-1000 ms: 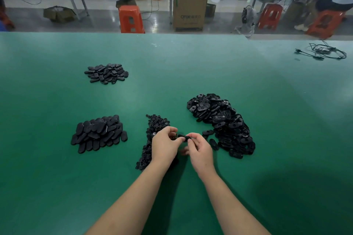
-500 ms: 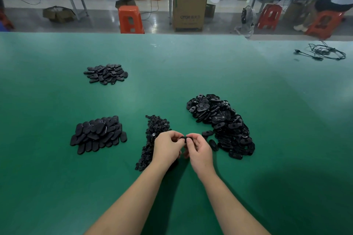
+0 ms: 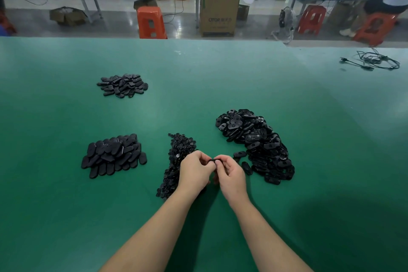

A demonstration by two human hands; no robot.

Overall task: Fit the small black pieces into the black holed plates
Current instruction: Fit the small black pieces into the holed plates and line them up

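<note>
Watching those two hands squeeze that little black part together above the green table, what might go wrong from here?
The plate is pinched between the left hand and the right hand, mostly hidden by fingertips, so a crooked fit could go unnoticed. If it slips, it would likely fall into the heap of small pieces just below and be hard to find. The forearms might also nudge that heap.

Small-piece pile (image 3: 178,157) on tabletop (image 3: 66,216) as reference. Holed-plate heap (image 3: 256,143) right of it; plate stack (image 3: 113,154) left; smaller plate pile (image 3: 122,85) behind-left; cable bundle (image 3: 375,62) far behind-right.

Open mat (image 3: 220,77) between black piles (image 3: 256,141)
</note>
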